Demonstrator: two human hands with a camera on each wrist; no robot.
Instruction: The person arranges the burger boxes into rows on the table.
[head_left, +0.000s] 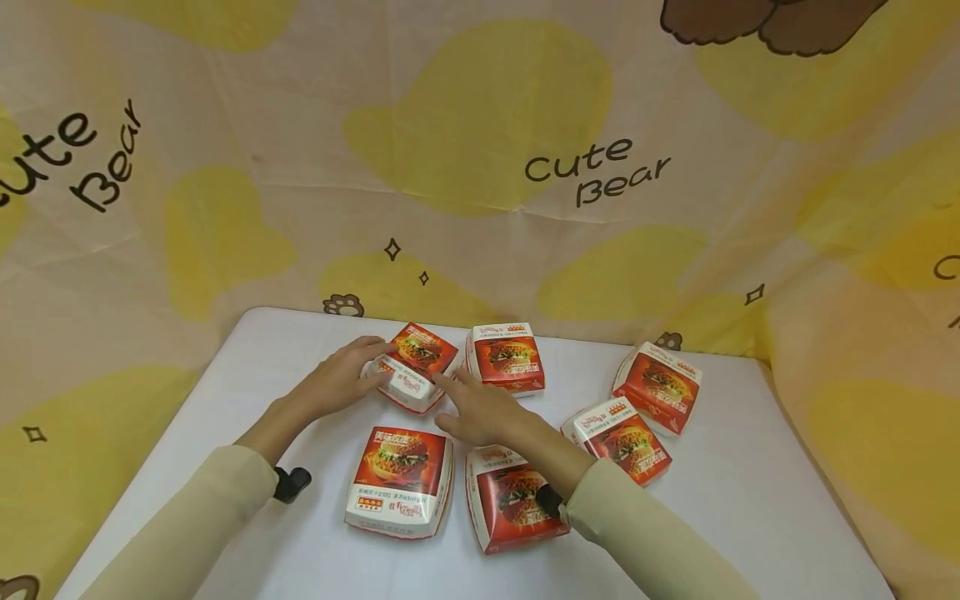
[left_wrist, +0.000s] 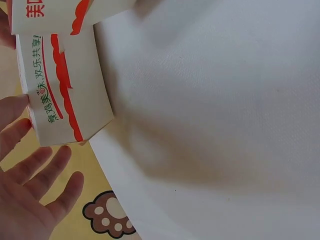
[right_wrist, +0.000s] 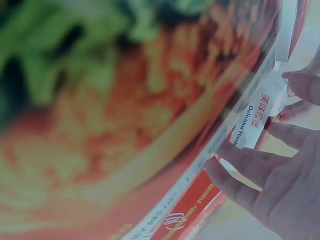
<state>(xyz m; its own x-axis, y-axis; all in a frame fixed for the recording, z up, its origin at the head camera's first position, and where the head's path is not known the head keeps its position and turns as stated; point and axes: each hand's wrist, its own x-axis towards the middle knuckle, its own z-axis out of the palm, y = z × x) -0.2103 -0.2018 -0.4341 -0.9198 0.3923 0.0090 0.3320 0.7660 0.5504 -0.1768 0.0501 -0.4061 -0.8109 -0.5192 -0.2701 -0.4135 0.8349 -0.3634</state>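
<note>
A red and white burger box (head_left: 422, 348) tilts on the table at the back left. My left hand (head_left: 347, 377) holds it by its left corner, with fingers at the top edge and the thumb at the front. Its printed white side (left_wrist: 75, 95) fills the upper left of the left wrist view, where some fingers spread away from it. From the right my right hand (head_left: 483, 408) reaches in with extended fingertips at the box's front right edge. The right wrist view shows these fingers (right_wrist: 245, 160) fairly straight beside a white box side.
Another burger box (head_left: 506, 358) stands just right of the held one. Two more boxes, one at the left (head_left: 399, 482) and one under my right forearm (head_left: 513, 500), lie in front. Two others (head_left: 660, 387) sit at the right. A patterned cloth (head_left: 480, 167) hangs behind the white table (head_left: 300, 567).
</note>
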